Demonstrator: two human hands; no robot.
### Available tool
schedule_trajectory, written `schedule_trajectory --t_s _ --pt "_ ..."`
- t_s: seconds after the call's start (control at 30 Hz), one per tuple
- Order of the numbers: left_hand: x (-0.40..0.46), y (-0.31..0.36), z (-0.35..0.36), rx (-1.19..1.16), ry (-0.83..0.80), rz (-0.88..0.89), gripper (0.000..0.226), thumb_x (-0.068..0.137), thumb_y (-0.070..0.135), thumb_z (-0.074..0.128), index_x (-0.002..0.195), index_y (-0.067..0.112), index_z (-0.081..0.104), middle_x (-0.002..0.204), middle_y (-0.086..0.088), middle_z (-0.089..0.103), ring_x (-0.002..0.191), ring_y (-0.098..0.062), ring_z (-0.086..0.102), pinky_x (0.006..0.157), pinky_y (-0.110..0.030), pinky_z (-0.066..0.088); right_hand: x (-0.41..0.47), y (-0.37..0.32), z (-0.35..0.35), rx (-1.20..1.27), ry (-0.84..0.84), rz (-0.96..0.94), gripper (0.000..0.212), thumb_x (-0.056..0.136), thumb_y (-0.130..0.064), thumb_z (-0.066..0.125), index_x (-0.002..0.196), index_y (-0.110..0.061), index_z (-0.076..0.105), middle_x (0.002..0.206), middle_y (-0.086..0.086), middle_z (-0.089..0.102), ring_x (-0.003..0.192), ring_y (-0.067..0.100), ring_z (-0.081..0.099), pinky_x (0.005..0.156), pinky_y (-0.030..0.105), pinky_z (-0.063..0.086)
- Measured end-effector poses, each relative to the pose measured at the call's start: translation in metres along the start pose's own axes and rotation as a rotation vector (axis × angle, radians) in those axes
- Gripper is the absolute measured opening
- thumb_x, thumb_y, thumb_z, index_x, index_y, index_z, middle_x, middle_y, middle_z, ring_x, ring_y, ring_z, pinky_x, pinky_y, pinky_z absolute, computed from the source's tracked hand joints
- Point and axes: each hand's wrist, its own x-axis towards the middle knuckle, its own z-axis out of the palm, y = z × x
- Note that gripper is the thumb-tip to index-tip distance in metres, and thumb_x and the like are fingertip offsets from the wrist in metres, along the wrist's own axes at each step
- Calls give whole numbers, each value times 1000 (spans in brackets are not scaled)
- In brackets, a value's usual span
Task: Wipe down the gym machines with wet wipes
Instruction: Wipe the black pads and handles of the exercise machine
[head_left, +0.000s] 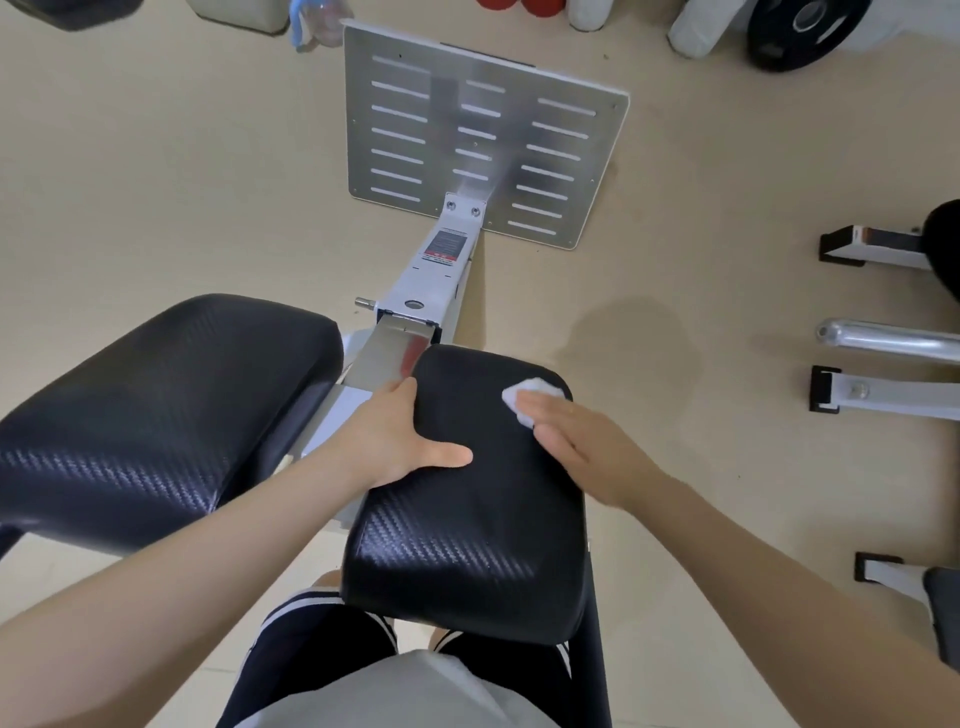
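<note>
Black padding with a carbon-weave texture covers the 2 cushions of the gym machine in the head view. The right pad (470, 499) lies directly below the camera; the left pad (156, 410) lies just beside it, separated by the white frame.

Left hand (402, 441): placed on the left edge of the right pad. The thumb lies flat across the top surface and the fingers wrap down over the pad's side edge, gripping it.

Right hand (582, 447): laid flat on the upper right part of the right pad. The fingers (540, 408) are straight and together, pressing a folded white wet wipe (530, 397) onto the padding near the pad's far right corner. Part of the wipe shows beyond the fingertips.

A white frame beam (441, 275) carrying a printed label runs from between the pads to a slotted metal footplate (483, 140) standing on the beige floor (156, 182).

Background items at the top edge: a black weight plate (802, 31) and a plastic bottle (319, 23). At the right edge: a chrome bar (883, 338) and white frame feet with black end caps (826, 389) belonging to another machine.
</note>
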Motion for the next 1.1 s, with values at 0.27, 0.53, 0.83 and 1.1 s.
schedule_trajectory --t_s 0.27,0.53,0.83,1.1 --pt "-6 4 0 -48 30 1 75 60 43 82 124 21 49 121 3 57 105 -18 58 95 -40 48 8 17 3 59 113 200 37 100 -27 31 128 -18 54 123 -8 59 113 12 53 94 18 34" --pt "-12 16 -2 -22 39 -21 68 68 33 80 126 16 49 118 2 59 105 -18 57 91 -30 45 -53 -27 4 77 78 -94 44 93 -25 32 111 3 61 112 13 65 106 11 50 94 9 35" --pt "-19 14 9 -123 118 5 61 77 23 74 131 20 44 93 23 51 76 10 47 54 0 39 -3 25 4 201 152 234 33 101 -27 30 122 -25 56 115 -21 55 116 8 54 91 6 30" --pt "-37 20 15 -98 204 76 52 81 27 70 128 17 49 110 6 56 93 -10 49 78 -20 34 -105 -55 24 107 86 -55 42 94 -28 31 123 -14 57 124 -10 57 113 -1 48 96 5 28"
